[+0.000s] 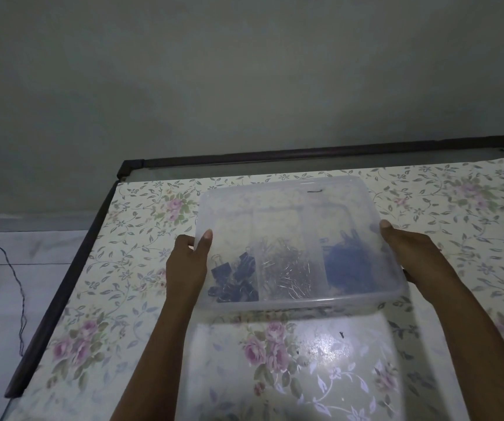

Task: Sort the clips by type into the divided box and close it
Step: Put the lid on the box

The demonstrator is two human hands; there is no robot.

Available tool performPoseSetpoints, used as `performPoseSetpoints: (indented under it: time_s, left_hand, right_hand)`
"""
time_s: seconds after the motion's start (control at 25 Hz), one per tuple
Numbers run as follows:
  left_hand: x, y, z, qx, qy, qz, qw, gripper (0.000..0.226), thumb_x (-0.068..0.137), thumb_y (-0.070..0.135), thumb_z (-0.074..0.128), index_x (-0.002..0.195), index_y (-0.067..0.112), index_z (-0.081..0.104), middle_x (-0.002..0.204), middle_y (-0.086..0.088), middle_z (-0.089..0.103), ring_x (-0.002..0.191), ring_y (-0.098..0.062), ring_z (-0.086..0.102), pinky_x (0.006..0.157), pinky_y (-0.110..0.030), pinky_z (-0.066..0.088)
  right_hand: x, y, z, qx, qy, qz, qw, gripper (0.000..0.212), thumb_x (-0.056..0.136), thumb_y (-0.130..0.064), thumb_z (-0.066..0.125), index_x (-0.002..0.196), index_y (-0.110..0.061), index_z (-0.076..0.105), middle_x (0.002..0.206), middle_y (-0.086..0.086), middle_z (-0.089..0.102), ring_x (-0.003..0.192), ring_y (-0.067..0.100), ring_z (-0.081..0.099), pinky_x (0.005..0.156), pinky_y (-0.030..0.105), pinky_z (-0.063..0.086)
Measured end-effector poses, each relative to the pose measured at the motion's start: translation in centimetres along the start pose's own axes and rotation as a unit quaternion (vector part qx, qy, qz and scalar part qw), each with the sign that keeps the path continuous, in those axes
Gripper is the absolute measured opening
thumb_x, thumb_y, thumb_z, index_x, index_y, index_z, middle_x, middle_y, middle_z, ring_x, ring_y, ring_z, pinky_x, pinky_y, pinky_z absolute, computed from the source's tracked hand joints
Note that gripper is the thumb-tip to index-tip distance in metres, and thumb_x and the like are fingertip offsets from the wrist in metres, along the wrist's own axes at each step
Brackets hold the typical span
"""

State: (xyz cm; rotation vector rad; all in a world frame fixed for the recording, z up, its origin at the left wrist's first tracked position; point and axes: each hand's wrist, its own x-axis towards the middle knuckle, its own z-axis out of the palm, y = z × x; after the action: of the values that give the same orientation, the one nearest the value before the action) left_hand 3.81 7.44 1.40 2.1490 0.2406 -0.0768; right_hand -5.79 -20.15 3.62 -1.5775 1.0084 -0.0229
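While the person holds it with 2 hands, the clear plastic box is over the middle of the table, and it seems lifted a little, with its near edge towards the camera. A cloudy lid lies on top of the box. Through the lid 3 compartments show, side by side. The left one holds black binder clips, the middle one holds silver paper clips, and the right one holds blue clips.

The left hand grips the left side of the box: its thumb lies flat on the lid, and the other fingers curl against the side wall. The right hand grips the right side in the same way, thumb on top, but its other fingers go under the box and are mostly hidden.

The table has a flower-pattern cover and a dark frame. A thin cable hangs at the left, in front of a grey wall.
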Motion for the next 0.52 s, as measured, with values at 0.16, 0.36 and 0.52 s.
performPoseSetpoints:
  time_s: [0.16,0.36,0.52]
  left_hand:
    - [0.1,-0.6,-0.3,-0.045,0.007,0.015,0.999,0.044,0.097,0.045,0.027,0.091,0.005,0.045,0.074,-0.002,0.044,0.069,-0.017,0.042,0.066,-0.033,0.034]
    - [1.0,-0.2,0.2,0.002,-0.037,-0.013,0.999,0.046,0.099,0.040,0.021,0.115,0.005,0.046,0.105,-0.013,0.055,0.102,-0.035,0.050,0.091,-0.046,0.042]
    - [1.0,0.2,0.0,-0.039,-0.067,-0.050,0.996,0.055,0.100,0.039,0.021,0.129,-0.002,0.042,0.134,-0.026,0.045,0.124,-0.041,0.041,0.106,-0.050,0.032]
  right_hand:
    - [1.0,0.9,0.8,0.097,0.044,-0.013,0.994,0.047,0.084,-0.033,0.064,0.127,-0.016,0.055,0.131,0.001,0.054,0.117,0.023,0.050,0.102,0.043,0.040]
    - [2.3,1.3,1.3,0.105,0.129,-0.043,0.985,0.043,0.083,-0.021,0.068,0.123,-0.009,0.056,0.119,-0.001,0.057,0.113,0.019,0.051,0.098,0.031,0.039]
    - [2.4,1.1,1.2,0.077,0.152,-0.064,0.983,0.042,0.082,-0.018,0.067,0.121,-0.008,0.057,0.120,0.004,0.058,0.114,0.024,0.050,0.098,0.033,0.039]
